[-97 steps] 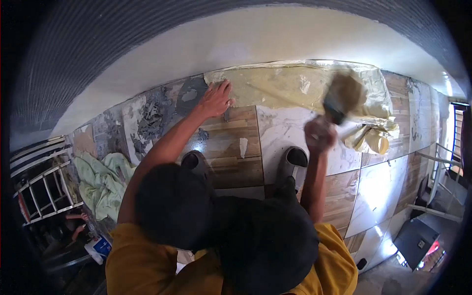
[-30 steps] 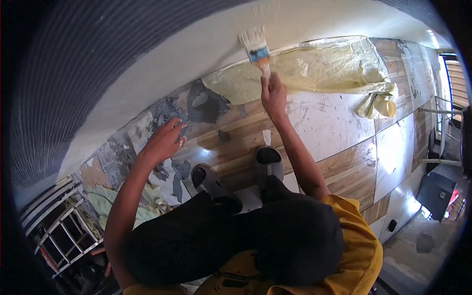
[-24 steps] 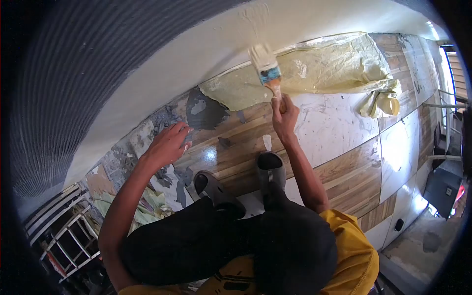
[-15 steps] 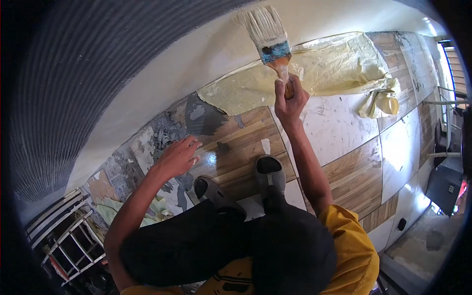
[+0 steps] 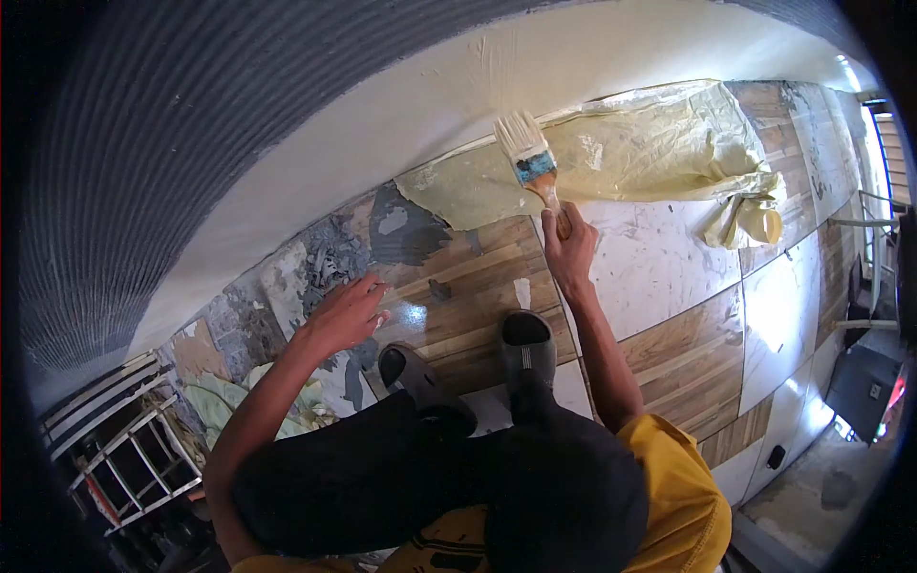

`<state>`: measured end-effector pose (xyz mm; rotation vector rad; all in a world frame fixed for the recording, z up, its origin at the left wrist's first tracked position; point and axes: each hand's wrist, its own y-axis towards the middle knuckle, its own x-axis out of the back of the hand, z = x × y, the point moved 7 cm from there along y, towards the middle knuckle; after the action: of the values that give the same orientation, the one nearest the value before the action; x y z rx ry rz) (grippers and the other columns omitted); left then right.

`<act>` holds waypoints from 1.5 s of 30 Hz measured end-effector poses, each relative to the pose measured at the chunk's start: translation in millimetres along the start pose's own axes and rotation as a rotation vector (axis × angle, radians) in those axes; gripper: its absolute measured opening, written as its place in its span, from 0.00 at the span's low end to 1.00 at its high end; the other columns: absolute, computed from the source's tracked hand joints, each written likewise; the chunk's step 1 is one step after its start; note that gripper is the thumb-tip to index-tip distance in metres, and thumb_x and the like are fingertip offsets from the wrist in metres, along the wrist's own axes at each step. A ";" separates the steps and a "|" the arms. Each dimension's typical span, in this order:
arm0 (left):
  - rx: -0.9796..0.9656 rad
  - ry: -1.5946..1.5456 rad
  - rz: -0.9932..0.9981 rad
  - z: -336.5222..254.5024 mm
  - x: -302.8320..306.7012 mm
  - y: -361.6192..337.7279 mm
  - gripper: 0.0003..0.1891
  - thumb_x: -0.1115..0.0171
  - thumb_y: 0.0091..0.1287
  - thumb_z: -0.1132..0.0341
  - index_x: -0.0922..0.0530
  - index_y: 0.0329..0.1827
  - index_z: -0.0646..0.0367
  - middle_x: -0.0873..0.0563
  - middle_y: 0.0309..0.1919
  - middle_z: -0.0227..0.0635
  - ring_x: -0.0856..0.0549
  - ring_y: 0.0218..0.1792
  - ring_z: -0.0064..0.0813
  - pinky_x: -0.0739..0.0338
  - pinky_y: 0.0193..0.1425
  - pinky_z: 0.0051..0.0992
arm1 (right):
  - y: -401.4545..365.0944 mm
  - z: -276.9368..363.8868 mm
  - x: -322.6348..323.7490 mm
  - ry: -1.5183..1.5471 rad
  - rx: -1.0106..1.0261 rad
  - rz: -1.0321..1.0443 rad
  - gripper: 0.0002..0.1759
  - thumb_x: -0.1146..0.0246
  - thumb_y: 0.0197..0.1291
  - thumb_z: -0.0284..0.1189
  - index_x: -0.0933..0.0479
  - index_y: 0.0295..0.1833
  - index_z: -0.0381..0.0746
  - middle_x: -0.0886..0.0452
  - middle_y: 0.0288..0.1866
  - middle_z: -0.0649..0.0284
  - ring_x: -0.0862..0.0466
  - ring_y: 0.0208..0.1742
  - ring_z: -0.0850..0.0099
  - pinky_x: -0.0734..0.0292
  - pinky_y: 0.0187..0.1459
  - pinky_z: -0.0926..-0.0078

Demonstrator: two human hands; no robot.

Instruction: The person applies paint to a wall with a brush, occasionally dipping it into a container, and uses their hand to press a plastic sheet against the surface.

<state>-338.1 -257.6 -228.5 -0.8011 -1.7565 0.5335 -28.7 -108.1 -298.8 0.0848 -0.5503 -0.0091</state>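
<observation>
Right hand (image 5: pixel 571 254) grips paintbrush (image 5: pixel 531 164) at frame upper centre, bristles on cream wall (image 5: pixel 401 105); left hand (image 5: pixel 346 315) rests open, fingers spread, on floor (image 5: pixel 458 286)

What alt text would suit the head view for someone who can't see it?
A crouching person's right hand holds a brush with its bristles at the foot of a pale wall, by a yellowish sheet. The left hand rests spread on the stained tile floor, near two grey sandals.
</observation>
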 end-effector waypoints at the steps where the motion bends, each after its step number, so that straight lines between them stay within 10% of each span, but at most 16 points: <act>1: 0.003 0.001 -0.006 -0.9 -1.8 0.5 0.24 0.38 0.74 0.60 0.28 0.68 0.63 0.25 0.62 0.46 0.23 0.63 0.49 0.26 0.65 0.42 | -1.0 18.8 10.1 0.100 0.015 -0.042 0.11 0.34 0.66 0.32 0.21 0.38 0.34 0.23 0.21 0.49 0.20 0.21 0.54 0.28 0.27 0.62; 5: -0.025 -0.032 0.001 -13.4 2.2 4.9 0.24 0.38 0.73 0.60 0.27 0.67 0.63 0.25 0.61 0.46 0.23 0.62 0.49 0.26 0.65 0.42 | 16.8 81.1 17.0 0.207 0.275 -0.185 0.08 0.34 0.65 0.29 0.20 0.44 0.35 0.23 0.20 0.55 0.21 0.19 0.65 0.29 0.25 0.69; 9: -0.044 -0.050 -0.057 -16.8 6.7 7.4 0.23 0.38 0.73 0.60 0.27 0.67 0.63 0.25 0.61 0.45 0.22 0.61 0.49 0.26 0.65 0.43 | 31.9 96.4 -0.2 0.187 0.187 -0.099 0.13 0.36 0.68 0.33 0.21 0.47 0.33 0.18 0.26 0.53 0.16 0.27 0.52 0.23 0.31 0.61; 31: 0.015 -0.115 0.008 -18.5 -5.1 6.7 0.25 0.38 0.73 0.61 0.29 0.67 0.66 0.25 0.63 0.48 0.23 0.64 0.51 0.27 0.67 0.42 | 12.4 -32.2 -66.2 0.008 0.060 -0.018 0.12 0.39 0.70 0.34 0.25 0.45 0.34 0.22 0.26 0.42 0.20 0.30 0.41 0.26 0.31 0.54; 34: 0.011 -0.117 -0.001 -13.3 -11.6 2.2 0.24 0.38 0.73 0.62 0.29 0.67 0.65 0.25 0.63 0.47 0.23 0.63 0.50 0.27 0.66 0.42 | -4.4 -62.3 -58.8 -0.056 -0.013 0.031 0.11 0.40 0.72 0.34 0.24 0.47 0.36 0.23 0.20 0.53 0.21 0.20 0.54 0.30 0.24 0.63; 36: 0.016 -0.108 0.005 -9.3 -15.5 0.2 0.23 0.38 0.73 0.62 0.29 0.67 0.64 0.25 0.62 0.47 0.23 0.63 0.50 0.27 0.66 0.42 | -24.3 -86.0 -59.4 0.579 -0.568 0.218 0.10 0.42 0.74 0.37 0.25 0.49 0.41 0.29 0.18 0.68 0.30 0.15 0.74 0.39 0.16 0.76; 39: 0.063 -0.131 0.055 -5.3 -23.6 0.4 0.23 0.39 0.74 0.61 0.29 0.67 0.63 0.25 0.62 0.46 0.23 0.63 0.50 0.27 0.66 0.42 | -27.7 -66.6 -49.1 1.143 -0.731 0.318 0.11 0.46 0.77 0.39 0.28 0.51 0.43 0.34 0.21 0.75 0.39 0.15 0.88 0.47 0.14 0.87; 45: 0.046 -0.160 0.073 -12.9 -16.5 8.2 0.25 0.40 0.75 0.59 0.30 0.68 0.65 0.26 0.63 0.48 0.24 0.64 0.51 0.28 0.67 0.42 | 5.4 -63.3 -33.9 0.921 -0.699 0.349 0.19 0.50 0.78 0.39 0.22 0.50 0.34 0.30 0.22 0.71 0.39 0.13 0.85 0.48 0.12 0.85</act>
<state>-320.5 -264.8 -240.7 -0.8111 -1.8594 0.7011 -24.6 -96.7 -369.8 -0.6652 0.3842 0.1702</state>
